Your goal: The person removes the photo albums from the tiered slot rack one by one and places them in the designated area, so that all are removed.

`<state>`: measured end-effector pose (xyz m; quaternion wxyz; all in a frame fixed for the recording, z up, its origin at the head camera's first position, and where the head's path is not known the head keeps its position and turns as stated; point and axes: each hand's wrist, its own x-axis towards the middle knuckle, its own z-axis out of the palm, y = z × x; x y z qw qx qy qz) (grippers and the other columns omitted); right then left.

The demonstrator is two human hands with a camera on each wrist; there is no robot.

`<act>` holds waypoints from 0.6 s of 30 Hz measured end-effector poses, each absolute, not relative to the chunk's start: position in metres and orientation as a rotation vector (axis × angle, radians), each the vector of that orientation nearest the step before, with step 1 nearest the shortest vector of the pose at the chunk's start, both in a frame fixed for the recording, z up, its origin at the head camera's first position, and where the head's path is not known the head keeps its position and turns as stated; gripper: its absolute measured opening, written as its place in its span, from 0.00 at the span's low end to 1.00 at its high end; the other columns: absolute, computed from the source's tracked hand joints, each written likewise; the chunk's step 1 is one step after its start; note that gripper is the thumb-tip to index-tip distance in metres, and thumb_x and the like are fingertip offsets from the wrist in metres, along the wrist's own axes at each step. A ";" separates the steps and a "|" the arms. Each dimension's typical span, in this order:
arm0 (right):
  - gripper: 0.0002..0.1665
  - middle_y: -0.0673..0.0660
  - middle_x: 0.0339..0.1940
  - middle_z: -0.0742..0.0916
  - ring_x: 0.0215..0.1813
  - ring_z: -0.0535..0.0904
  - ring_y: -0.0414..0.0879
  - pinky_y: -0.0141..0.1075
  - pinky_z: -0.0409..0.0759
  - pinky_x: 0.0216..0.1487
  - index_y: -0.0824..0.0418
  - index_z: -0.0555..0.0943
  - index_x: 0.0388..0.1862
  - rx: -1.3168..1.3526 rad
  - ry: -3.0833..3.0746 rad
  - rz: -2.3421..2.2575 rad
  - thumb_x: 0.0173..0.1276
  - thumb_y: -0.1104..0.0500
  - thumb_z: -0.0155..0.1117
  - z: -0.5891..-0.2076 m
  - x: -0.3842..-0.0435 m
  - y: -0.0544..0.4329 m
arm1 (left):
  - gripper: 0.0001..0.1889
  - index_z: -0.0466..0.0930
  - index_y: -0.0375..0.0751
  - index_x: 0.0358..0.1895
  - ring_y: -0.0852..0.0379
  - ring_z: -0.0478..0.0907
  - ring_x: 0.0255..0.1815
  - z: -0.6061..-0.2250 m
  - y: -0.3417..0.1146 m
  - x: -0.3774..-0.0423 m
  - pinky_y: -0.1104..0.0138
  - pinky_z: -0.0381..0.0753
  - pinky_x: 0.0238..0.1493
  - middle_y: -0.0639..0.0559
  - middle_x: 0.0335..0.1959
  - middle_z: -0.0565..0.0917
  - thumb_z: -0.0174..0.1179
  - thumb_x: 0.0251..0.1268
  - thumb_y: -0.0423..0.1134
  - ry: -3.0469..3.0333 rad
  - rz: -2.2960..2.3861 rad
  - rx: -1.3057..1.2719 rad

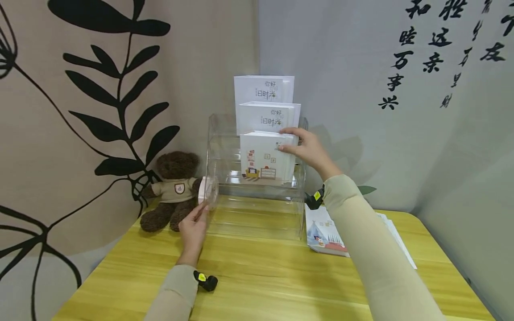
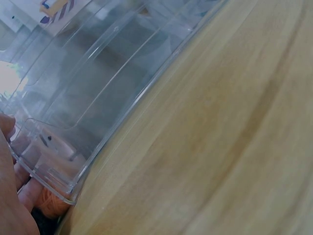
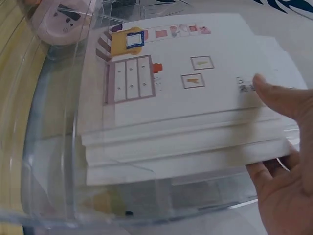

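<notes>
A clear tiered display rack [image 1: 223, 154] stands on the table, holding white picture books on its tiers. My right hand [image 1: 307, 149] grips the front books [image 1: 261, 156] at their right side. In the right wrist view, the thumb lies on the cover of the top book [image 3: 176, 78] and the fingers [image 3: 261, 178] are behind the stack. My left hand [image 1: 193, 232] pinches the lower left side of the rack. The left wrist view shows its fingers [image 2: 30, 193] around the clear side panel [image 2: 46, 181].
A brown teddy bear [image 1: 176, 191] sits left of the rack, beside a pale rounded object [image 1: 204, 189]. More books [image 1: 325, 232] lie on the yellow wooden table [image 1: 257, 276] at the right. Two white books [image 1: 265, 89] [image 1: 267, 117] stand on the upper tiers. Walls rise behind.
</notes>
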<state>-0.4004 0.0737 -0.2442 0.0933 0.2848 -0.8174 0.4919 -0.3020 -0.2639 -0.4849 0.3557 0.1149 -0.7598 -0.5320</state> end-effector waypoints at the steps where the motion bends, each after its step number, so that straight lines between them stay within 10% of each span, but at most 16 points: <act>1: 0.29 0.57 0.60 0.83 0.51 0.85 0.55 0.49 0.85 0.48 0.50 0.81 0.64 0.837 -2.431 1.515 0.64 0.55 0.76 -0.246 -0.401 0.071 | 0.13 0.89 0.55 0.54 0.55 0.87 0.43 -0.485 -0.264 -0.302 0.84 0.76 0.34 0.51 0.44 0.90 0.67 0.68 0.48 -1.961 -1.373 0.292; 18: 0.23 0.52 0.55 0.88 0.47 0.88 0.50 0.43 0.86 0.45 0.45 0.86 0.59 0.868 -2.163 1.694 0.64 0.53 0.76 -0.287 -0.401 0.058 | 0.15 0.88 0.58 0.55 0.55 0.86 0.47 -0.487 -0.264 -0.303 0.81 0.79 0.38 0.53 0.47 0.89 0.65 0.69 0.52 -1.967 -1.394 0.278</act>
